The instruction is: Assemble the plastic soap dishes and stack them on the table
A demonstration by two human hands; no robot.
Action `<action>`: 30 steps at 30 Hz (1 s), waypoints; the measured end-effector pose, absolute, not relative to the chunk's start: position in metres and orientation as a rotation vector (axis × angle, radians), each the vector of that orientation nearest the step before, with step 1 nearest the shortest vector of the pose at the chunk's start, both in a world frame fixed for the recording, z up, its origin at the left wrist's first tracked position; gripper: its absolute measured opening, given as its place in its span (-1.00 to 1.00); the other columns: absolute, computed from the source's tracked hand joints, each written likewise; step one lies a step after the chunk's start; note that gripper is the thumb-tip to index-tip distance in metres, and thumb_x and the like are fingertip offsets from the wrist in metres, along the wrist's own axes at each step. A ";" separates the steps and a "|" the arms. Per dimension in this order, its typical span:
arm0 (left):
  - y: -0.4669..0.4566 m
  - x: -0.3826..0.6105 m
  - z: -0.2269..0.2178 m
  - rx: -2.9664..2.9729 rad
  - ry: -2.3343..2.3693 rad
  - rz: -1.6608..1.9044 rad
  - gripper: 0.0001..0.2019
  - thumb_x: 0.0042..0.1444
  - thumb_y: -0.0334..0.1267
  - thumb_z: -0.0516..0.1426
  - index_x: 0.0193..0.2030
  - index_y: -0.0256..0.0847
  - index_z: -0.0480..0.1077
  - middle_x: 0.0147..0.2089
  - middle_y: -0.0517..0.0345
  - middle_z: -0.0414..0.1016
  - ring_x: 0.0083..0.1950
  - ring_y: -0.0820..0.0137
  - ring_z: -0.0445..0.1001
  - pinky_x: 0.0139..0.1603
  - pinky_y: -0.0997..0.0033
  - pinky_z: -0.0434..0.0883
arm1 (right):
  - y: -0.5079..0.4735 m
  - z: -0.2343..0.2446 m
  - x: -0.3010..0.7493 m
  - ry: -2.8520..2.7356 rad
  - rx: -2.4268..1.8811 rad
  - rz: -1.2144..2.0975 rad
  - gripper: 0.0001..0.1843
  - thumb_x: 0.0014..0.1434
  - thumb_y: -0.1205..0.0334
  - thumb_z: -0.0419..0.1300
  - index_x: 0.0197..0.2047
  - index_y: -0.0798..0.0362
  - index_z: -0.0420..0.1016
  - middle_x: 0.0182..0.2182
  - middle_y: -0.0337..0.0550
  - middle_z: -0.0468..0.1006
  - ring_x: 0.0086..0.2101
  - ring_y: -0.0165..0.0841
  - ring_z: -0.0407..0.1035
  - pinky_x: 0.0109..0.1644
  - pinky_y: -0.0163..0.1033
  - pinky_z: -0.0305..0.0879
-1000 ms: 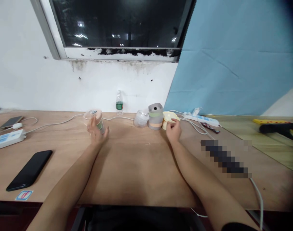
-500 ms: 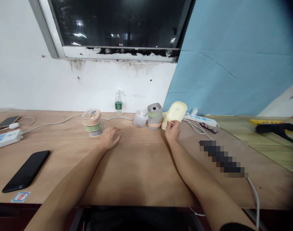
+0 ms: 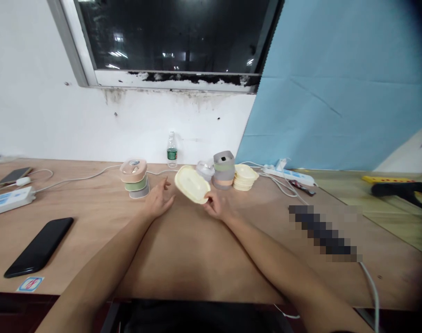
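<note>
Between thumb and fingers, my right hand (image 3: 217, 206) grips the near right edge of a pale yellow shallow tray (image 3: 193, 184), held tilted above the middle of the table. My left hand (image 3: 158, 200) rests open by the tabletop, fingers apart, facing the tray without touching it. Just left of it stands a small stack of boxes in pink, green and grey (image 3: 133, 178). Several more pale yellow trays (image 3: 244, 178) are piled at the back right. Beside them is a taller stack of grey, green and orange pieces (image 3: 224, 170), with clear plastic cups (image 3: 204, 171) partly hidden behind the held tray.
A water bottle (image 3: 172, 150) stands against the wall. White power strips (image 3: 289, 175) with cables lie at both sides. At the left are a black phone (image 3: 40, 246) and a grey phone (image 3: 15, 175). A pixelated dark object (image 3: 322, 231) lies at the right.
My right hand has carried the yellow tray left, away from the pile, to near my left hand. The pile of yellow trays now shows fully. My left hand has barely moved.
</note>
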State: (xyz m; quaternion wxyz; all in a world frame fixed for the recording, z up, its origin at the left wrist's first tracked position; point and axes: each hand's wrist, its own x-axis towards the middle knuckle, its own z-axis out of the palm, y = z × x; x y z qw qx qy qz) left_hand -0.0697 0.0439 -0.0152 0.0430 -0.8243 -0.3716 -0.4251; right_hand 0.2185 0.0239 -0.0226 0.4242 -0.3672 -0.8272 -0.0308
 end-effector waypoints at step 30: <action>0.040 -0.059 -0.013 -2.820 -1.283 -0.790 -0.60 0.20 0.11 0.04 -0.30 -0.19 0.48 -0.24 0.03 0.48 -0.20 0.28 0.44 -0.16 0.28 0.35 | 0.089 0.038 0.272 -1.555 -1.500 -0.466 -0.71 0.21 0.17 0.07 -0.07 0.02 0.52 0.05 0.08 0.33 0.02 -0.06 0.20 0.11 0.08 0.11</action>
